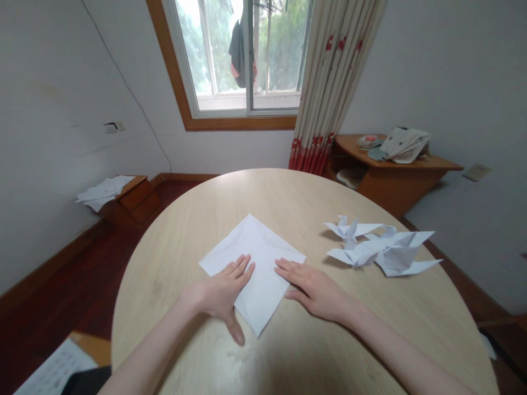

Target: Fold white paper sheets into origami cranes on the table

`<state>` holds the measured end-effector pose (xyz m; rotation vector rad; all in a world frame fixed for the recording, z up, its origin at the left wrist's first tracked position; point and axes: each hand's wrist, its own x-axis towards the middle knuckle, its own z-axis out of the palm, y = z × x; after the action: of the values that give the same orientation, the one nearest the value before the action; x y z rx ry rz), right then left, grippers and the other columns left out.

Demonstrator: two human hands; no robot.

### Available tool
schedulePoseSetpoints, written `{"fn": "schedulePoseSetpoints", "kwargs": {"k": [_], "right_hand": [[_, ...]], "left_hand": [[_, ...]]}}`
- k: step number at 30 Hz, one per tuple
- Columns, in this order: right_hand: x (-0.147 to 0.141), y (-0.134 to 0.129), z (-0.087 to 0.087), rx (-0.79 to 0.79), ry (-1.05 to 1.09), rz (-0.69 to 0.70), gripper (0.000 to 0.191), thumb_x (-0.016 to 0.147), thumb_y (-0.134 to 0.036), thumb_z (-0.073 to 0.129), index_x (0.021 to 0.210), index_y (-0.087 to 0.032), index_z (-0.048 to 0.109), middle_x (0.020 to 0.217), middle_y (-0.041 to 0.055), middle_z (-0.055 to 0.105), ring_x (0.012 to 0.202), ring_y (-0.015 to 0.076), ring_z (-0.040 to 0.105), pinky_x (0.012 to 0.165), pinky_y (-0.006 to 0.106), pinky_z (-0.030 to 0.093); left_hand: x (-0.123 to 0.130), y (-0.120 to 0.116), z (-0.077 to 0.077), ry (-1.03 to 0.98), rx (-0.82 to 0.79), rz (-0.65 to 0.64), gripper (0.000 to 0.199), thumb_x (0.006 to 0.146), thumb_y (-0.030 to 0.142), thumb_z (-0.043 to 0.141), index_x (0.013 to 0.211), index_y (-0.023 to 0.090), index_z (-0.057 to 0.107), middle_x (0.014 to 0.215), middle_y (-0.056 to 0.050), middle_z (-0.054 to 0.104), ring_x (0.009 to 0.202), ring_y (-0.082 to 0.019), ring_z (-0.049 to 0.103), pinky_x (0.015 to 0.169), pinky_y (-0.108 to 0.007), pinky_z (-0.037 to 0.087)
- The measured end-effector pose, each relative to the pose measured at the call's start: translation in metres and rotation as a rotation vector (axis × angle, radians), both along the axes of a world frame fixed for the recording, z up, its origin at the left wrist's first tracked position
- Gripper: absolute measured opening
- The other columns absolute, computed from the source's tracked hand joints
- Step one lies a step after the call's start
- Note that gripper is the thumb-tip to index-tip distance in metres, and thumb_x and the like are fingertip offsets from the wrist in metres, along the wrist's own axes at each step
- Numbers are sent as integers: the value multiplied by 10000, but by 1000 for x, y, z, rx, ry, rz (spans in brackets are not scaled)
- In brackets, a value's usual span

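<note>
A white sheet of paper (pixel 262 280) with faint crease lines lies flat on the round wooden table, one corner pointing at me. My left hand (pixel 226 282) rests on its left side, fingers stretched out over the paper and the thumb spread onto the tabletop. On the opposite edge lies my right hand (pixel 310 285), palm down, its fingertips on the paper and its thumb apart from the fingers. Neither hand grips anything. Several folded white paper birds (pixel 382 247) stand together to the right of the sheet.
The round table (pixel 164 274) has a curved edge all around. Beyond it are a window (pixel 247 60), a patterned curtain (pixel 325 82) and a corner shelf (pixel 395 175) bearing a cloth bag. A small cabinet (pixel 135 200) with papers stands at the left.
</note>
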<state>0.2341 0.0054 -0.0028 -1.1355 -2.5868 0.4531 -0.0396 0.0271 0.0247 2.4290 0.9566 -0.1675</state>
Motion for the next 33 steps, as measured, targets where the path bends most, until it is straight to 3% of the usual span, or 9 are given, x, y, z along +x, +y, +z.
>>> {"fn": "schedulePoseSetpoints", "kwargs": {"k": [4, 7, 9, 12, 16, 21, 29, 33], "right_hand": [[2, 4, -3, 50, 1, 12, 505, 910, -404, 578, 1361, -182, 520, 1403, 123, 503, 1295, 259, 484, 1065, 450, 422], [2, 4, -4, 104, 19, 12, 420, 932, -365, 553, 1314, -192, 571, 1350, 114, 565, 1251, 252, 533, 1025, 430, 459], [1, 3, -4, 139, 34, 18, 371, 953, -318, 516, 1297, -196, 586, 1333, 108, 583, 1238, 247, 547, 1006, 428, 470], [0, 1, -4, 177, 43, 37, 361, 952, -290, 510, 1290, -189, 585, 1327, 114, 591, 1224, 249, 559, 979, 436, 482], [-2, 0, -9, 212, 90, 0, 379, 929, -170, 485, 1298, -178, 569, 1328, 117, 594, 1174, 231, 593, 958, 427, 493], [-5, -1, -13, 216, 158, -60, 459, 864, -53, 437, 1265, -206, 599, 1262, 71, 648, 1024, 204, 628, 889, 399, 528], [-7, -4, -5, 231, 17, -32, 570, 829, -30, 402, 1359, -201, 525, 1373, 41, 561, 872, 219, 557, 806, 421, 527], [-8, -4, -5, 235, -22, -22, 539, 807, -38, 424, 1299, -187, 584, 1347, 50, 586, 886, 236, 553, 806, 449, 515]], "left_hand": [[2, -1, -9, 65, 53, -11, 1228, 598, 513, 802, 1513, 82, 105, 1539, -254, -22, 1432, -349, -53, 1159, -526, 132], [3, 2, -10, 109, 36, -13, 958, 794, 342, 662, 1517, 101, 82, 1554, -218, -25, 1441, -304, -63, 1171, -495, 133], [2, 4, -6, 107, -6, -22, 824, 850, 212, 545, 1521, 119, 76, 1564, -179, -35, 1444, -270, -64, 1180, -466, 127], [0, 7, 6, 67, -77, 34, 731, 863, 180, 488, 1519, 164, 167, 1574, -115, 12, 1456, -243, 5, 1188, -434, 130], [0, 7, 22, -2, -151, 177, 630, 867, 237, 498, 1476, 216, 333, 1566, -45, 176, 1442, -228, 216, 1184, -389, 185], [1, 5, 28, -94, -115, 214, 500, 886, 242, 466, 1384, 277, 489, 1494, 10, 382, 1368, -211, 395, 1155, -378, 273], [0, 3, 27, -93, -167, 134, 494, 867, 169, 472, 1345, 278, 532, 1477, 12, 406, 1402, -176, 333, 1176, -378, 228], [1, 3, 28, -95, -166, 120, 501, 861, 165, 483, 1356, 231, 524, 1472, -16, 418, 1400, -184, 336, 1178, -374, 221]]}}
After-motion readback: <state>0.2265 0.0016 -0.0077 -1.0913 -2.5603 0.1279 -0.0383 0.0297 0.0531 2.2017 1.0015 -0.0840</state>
